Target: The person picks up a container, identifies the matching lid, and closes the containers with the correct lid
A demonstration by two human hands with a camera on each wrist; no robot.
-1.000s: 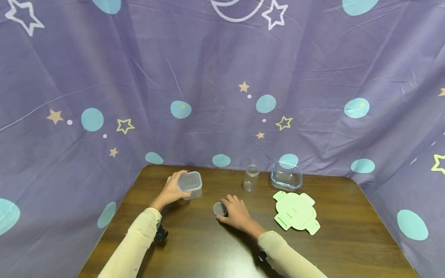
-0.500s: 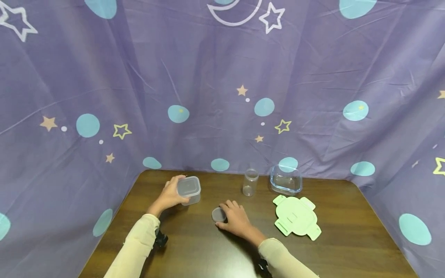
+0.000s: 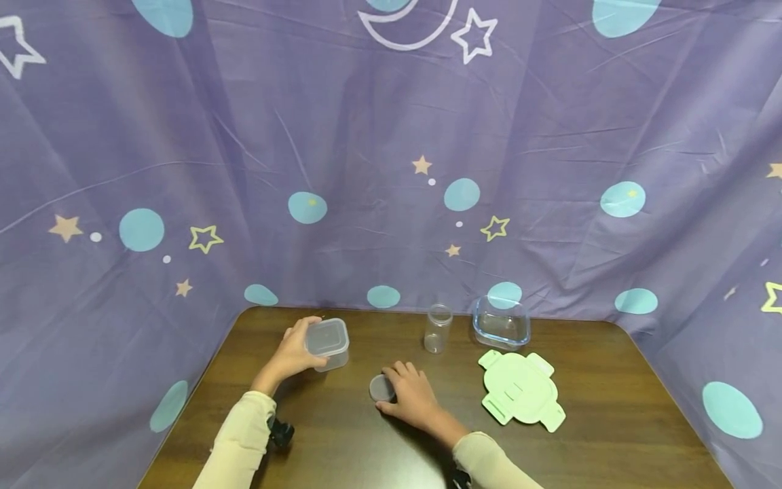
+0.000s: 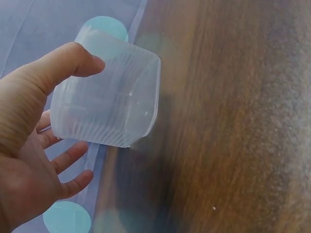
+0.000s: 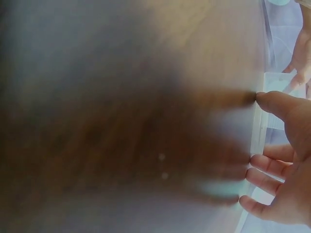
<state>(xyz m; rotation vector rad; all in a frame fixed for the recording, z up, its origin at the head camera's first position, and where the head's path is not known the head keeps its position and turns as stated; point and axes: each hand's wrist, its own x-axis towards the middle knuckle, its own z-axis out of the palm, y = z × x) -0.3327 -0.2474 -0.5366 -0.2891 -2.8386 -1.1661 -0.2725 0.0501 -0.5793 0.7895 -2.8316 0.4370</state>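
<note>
In the head view, my left hand grips a clear rectangular plastic food container with a flat translucent lid on top. The left wrist view shows the thumb on one side of the container, with the lower fingers spread apart. Whether its base touches the table cannot be told. To the right and nearer, my right hand holds a small round grey lid low at the table, thumb and fingertips at its edge. Part of that lid is hidden under the hand. The right wrist view shows several fingertips along a thin pale edge.
A tall clear jar without a lid stands near the back. Right of it is a clear glass rectangular container. A light green lid with flaps folded out lies before it. A purple patterned curtain surrounds the brown wooden table.
The head view has tilted slightly upward, so everything sits lower in it. Both hands keep their holds on the container and the round lid, with hardly any movement.
</note>
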